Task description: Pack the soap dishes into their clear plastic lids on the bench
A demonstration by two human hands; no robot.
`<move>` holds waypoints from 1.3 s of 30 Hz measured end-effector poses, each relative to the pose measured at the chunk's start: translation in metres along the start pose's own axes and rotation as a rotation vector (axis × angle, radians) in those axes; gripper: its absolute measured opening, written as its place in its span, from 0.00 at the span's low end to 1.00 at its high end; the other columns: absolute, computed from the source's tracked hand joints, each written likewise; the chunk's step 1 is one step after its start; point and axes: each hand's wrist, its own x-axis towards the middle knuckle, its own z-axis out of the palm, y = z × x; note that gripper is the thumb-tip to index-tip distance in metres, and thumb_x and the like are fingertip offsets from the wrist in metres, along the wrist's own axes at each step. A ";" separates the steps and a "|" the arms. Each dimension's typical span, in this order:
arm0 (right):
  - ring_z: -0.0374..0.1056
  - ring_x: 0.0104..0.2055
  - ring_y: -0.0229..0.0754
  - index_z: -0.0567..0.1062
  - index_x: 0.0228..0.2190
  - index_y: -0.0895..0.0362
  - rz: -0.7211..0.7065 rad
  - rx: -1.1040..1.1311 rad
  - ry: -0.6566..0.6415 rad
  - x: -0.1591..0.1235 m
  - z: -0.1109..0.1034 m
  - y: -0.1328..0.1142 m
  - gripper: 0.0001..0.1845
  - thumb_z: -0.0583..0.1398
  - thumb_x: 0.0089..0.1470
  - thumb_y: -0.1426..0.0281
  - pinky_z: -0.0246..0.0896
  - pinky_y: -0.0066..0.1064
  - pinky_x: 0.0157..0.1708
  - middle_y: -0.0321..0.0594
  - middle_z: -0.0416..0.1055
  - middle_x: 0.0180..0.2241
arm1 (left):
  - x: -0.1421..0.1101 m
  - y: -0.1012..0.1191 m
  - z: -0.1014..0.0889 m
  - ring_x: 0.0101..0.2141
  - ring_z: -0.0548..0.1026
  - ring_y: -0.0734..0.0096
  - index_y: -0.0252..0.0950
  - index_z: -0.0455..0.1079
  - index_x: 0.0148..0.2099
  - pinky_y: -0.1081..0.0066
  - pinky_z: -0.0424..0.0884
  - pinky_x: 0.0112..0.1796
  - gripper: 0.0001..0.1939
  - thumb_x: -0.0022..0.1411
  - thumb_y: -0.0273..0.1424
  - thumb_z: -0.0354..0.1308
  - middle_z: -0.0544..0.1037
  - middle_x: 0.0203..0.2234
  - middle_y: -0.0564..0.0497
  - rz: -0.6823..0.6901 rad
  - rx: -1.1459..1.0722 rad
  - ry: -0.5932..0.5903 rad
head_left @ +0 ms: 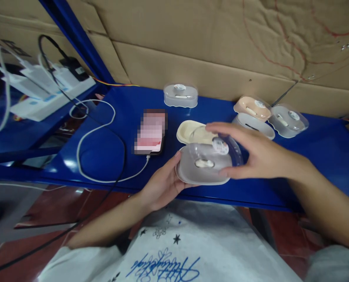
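A grey oval soap dish (188, 166) rests in my left hand (170, 180), fingers beneath it and thumb on its left rim. In its middle is a slot with a small white piece (204, 163). My right hand (245, 150) grips a clear plastic lid (235, 150) between thumb and fingers. The lid carries a round white sticker (220, 146) and is tilted over the dish's right side; whether the two touch I cannot tell. Just behind, a cream soap dish (186, 131) lies on the blue table (112, 156), partly hidden by the lid.
At the back stands a lidded grey soap dish (180, 96). To the right are a peach one (252, 107), another lidded grey one (288, 121) and an uncovered grey dish (255, 126). A phone (150, 131) on a white cable (79, 149) lies left, near a power strip (53, 102).
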 end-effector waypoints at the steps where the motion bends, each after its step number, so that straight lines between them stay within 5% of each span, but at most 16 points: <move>1: 0.64 0.70 0.59 0.61 0.71 0.43 -0.007 -0.036 -0.006 -0.006 0.007 -0.005 0.46 0.70 0.58 0.52 0.63 0.54 0.69 0.40 0.64 0.71 | 0.000 0.001 0.001 0.51 0.82 0.58 0.39 0.77 0.61 0.65 0.82 0.45 0.22 0.76 0.46 0.57 0.84 0.53 0.44 -0.003 -0.004 -0.006; 17: 0.55 0.75 0.58 0.57 0.73 0.52 -0.071 -0.114 0.010 -0.005 0.047 -0.009 0.45 0.66 0.64 0.52 0.57 0.57 0.71 0.52 0.58 0.73 | 0.001 0.003 0.002 0.52 0.82 0.58 0.39 0.78 0.59 0.66 0.82 0.45 0.21 0.79 0.44 0.50 0.85 0.52 0.45 0.015 -0.047 -0.005; 24: 0.57 0.74 0.59 0.49 0.75 0.41 -0.032 -0.018 -0.053 -0.002 0.042 -0.001 0.54 0.69 0.59 0.54 0.60 0.57 0.70 0.45 0.57 0.74 | 0.003 0.006 0.000 0.59 0.78 0.51 0.37 0.74 0.64 0.56 0.78 0.55 0.25 0.78 0.47 0.50 0.83 0.56 0.41 -0.039 -0.055 -0.041; 28: 0.57 0.74 0.61 0.57 0.73 0.45 0.014 -0.123 -0.012 0.023 0.013 0.028 0.48 0.69 0.59 0.52 0.55 0.60 0.71 0.44 0.59 0.73 | 0.001 0.008 0.005 0.59 0.78 0.48 0.37 0.69 0.68 0.52 0.75 0.57 0.28 0.78 0.50 0.49 0.79 0.60 0.37 -0.035 -0.051 -0.029; 33: 0.57 0.72 0.63 0.61 0.70 0.58 0.161 -0.299 -0.041 0.070 -0.024 0.103 0.51 0.72 0.53 0.54 0.49 0.58 0.72 0.53 0.60 0.72 | -0.001 0.008 0.008 0.56 0.79 0.48 0.37 0.66 0.69 0.52 0.75 0.55 0.27 0.78 0.47 0.49 0.77 0.62 0.34 -0.028 0.023 -0.033; 39: 0.55 0.72 0.57 0.57 0.71 0.59 0.285 -0.234 -0.136 0.096 -0.028 0.158 0.57 0.74 0.50 0.53 0.50 0.53 0.71 0.52 0.56 0.74 | -0.001 0.004 0.003 0.52 0.80 0.52 0.36 0.73 0.62 0.56 0.77 0.51 0.22 0.78 0.43 0.51 0.78 0.58 0.37 0.001 0.059 -0.129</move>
